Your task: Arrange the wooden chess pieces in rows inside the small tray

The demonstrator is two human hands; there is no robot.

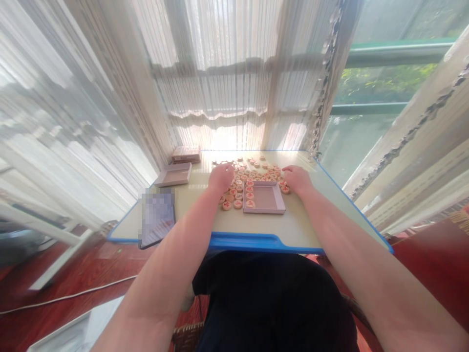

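Note:
Many round wooden Chinese chess pieces (238,204) with mostly red characters lie loosely spread over the table. My left hand (221,178) is at the left side of the spread, its fingers curled inward and close together. What sits between those fingertips, if anything, is hidden. On the opposite side, my right hand (298,178) is beside the pieces, with its index finger stretched toward them and nothing visible in its grasp. Between my forearms stands a shallow open box (264,211). A column of pieces (249,195) lies face up along its left wall.
A light table (304,232) with a blue edge carries everything. To the left are a shallow box lid (174,176), a stacked flat box (186,154) and a tablet (158,217) at the near edge. Sheer curtains (227,73) hang behind.

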